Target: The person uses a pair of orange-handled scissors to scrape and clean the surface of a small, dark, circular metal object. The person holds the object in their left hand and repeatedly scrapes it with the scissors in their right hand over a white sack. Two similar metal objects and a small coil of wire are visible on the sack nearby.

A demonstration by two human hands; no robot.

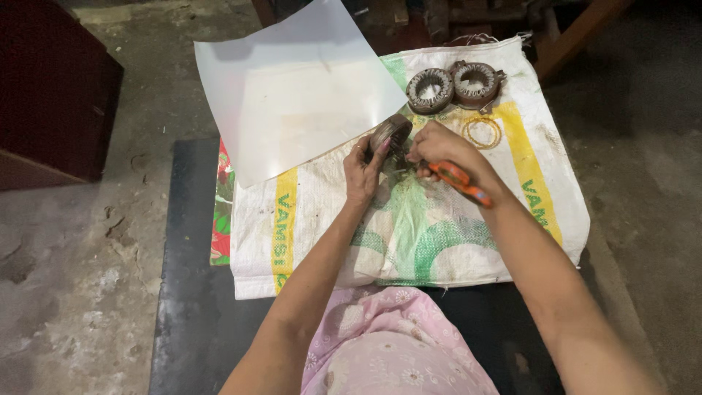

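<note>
dark box (51, 95): sits at the far left on the rough floor, its left side cut off by the frame edge.
floral cloth (221, 219): only a red and green strip shows, tucked under the sack's left edge.
white sheet (292, 88): a large, pale, stiff sheet lies tilted over the sack's upper-left corner; it hides whatever print is beneath.
woven sack (439, 241): white, spread flat on the dark mat in front of you, with yellow bands carrying green lettering down each side and a green motif in the middle; your arms cover part of the print.
your left hand (362, 172): curled closed around the stator ring, thumb and fingers gripping its rim from below.
stator ring (390, 134): a round, dark metal core with windings, held up on edge just above your left hand and just left of your right; its inner detail is hard to make out.
your right hand (439, 150): closed on the orange-handled tool, knuckles up, touching the ring's right side.
orange-handled tool (461, 179): the handles stick out toward your wrist; its working end is hidden under your fingers.
two stator cores (453, 86): side by side, touching, at the sack's top edge, well apart from your hands.
wire loop (481, 132): a thin yellowish coil lying flat just below the cores, near your right hand.
wooden beam (578, 33): top right, cut off.
</note>
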